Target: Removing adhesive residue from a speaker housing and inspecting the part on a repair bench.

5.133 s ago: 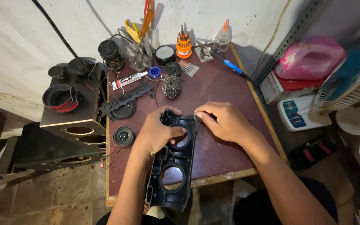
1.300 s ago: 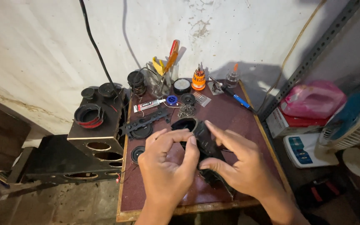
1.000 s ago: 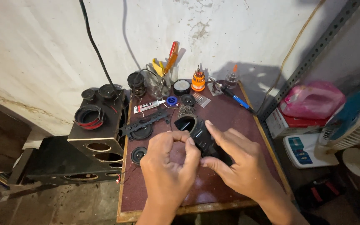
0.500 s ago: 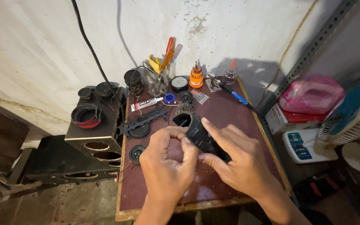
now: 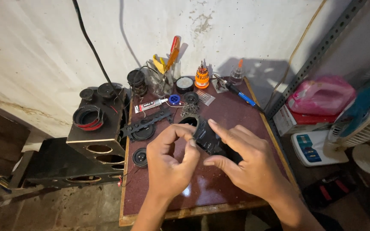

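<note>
Over the middle of the dark red surface [image 5: 236, 115] my right hand [image 5: 247, 164] cradles the black speaker housing [image 5: 208, 137]; left hand [image 5: 170, 164] pinches its fingers narrow at the rim (small part unclear), needing delicate alignment next.

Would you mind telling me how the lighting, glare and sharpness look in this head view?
Head view: light falls from the upper right, throwing soft shadows of the tools onto the white wall; a bright glare patch sits on the maroon table near the left hand; the right hand and black speaker housing look slightly soft; edges bend a little.
</note>
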